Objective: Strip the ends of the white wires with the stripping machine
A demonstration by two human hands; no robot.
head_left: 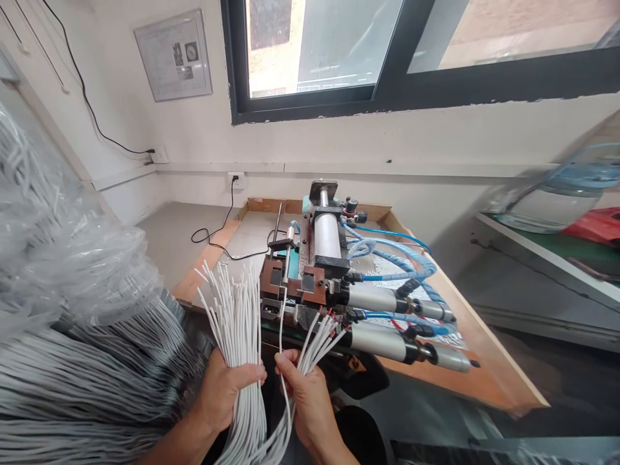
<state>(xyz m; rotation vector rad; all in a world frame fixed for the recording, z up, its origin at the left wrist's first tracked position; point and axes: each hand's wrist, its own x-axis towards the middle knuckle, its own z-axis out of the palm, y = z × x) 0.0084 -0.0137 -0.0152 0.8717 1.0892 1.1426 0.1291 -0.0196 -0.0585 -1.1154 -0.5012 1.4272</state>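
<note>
My left hand (227, 386) is closed around a thick bundle of white cables (238, 323), whose cut ends fan out upward. A smaller bunch of white cables (317, 345) with reddish tips lies in my right hand (306, 399). Between that hand's thumb and forefinger a single white cable (281, 329) is pinched, standing upright. Its upper end reaches the brown jaw blocks (314, 287) of a pneumatic machine (328, 236), just ahead of both hands. Whether the tip sits inside the jaws I cannot tell. Below the hands the cables of both bunches run together.
Silver air cylinders (378, 341) jut out to the right of the jaws, with blue hoses (426, 265) behind. A wooden-edged tray (477, 323) surrounds the machine. Plastic-wrapped piles of grey cables (87, 368) crowd the left side. At right, a shelf (547, 258) carries a large water bottle (557, 200).
</note>
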